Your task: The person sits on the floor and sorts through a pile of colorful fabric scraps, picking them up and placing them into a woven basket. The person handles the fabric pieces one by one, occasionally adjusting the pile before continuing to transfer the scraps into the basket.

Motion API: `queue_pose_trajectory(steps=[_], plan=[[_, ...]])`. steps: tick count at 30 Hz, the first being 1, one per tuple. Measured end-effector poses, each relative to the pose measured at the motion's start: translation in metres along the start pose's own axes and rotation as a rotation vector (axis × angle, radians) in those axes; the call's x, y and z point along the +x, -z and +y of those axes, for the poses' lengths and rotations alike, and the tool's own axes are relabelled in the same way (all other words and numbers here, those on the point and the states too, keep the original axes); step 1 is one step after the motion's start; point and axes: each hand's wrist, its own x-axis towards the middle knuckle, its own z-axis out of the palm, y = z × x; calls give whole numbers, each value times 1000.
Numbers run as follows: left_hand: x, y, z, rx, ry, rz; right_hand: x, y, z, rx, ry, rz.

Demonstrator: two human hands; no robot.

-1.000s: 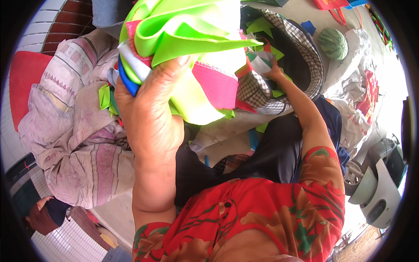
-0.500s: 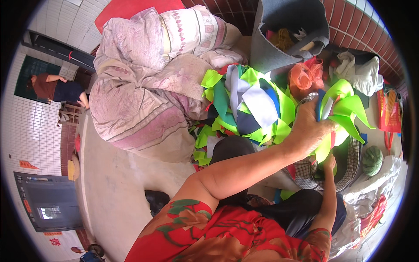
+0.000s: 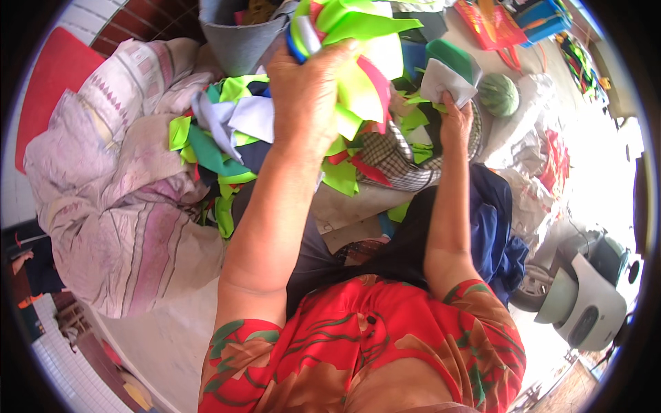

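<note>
My left hand is raised and shut on a thick bundle of cloth scraps, lime green, pink, white and blue. My right hand is further right and lower, gripping a pale grey scrap with a green piece behind it. Below both hands lies a heap of loose scraps in green, white and dark colours, with a checked cloth among them.
A large pinkish striped quilt fills the left. A grey bucket stands at the top. A small watermelon lies at the right. A scooter stands at lower right. Dark blue cloth lies beside my right arm.
The view has swung around. My left hand has lifted the scrap bundle higher and toward the middle. My right hand now holds a pale grey scrap.
</note>
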Motion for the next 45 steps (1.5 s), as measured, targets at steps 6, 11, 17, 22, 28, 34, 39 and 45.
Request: queue_pose_trajectory(steps=[6,11,17,22,28,34,39,45], plan=[[-6,-4,-2,76,71,-6,-6,-4,0,445,-83,20],[-3,3,-5,117,43,-10,-14,-16,-14,346,-208,-96],[-6,0,-6,110,82,-31,-14,-28,-16,421,-151,-134],[-6,3,-9,147,81,-35,-7,-21,-11,330,-192,-136],[-8,-1,-10,134,86,-42,-5,-13,0,-120,72,19],[-7,-2,-11,140,79,-50,-5,-11,-15,7,52,50],[-9,-5,-12,156,142,-28,-4,-12,-22,477,-105,-63],[-12,-8,-10,133,226,-4,0,-10,-14,369,33,44]])
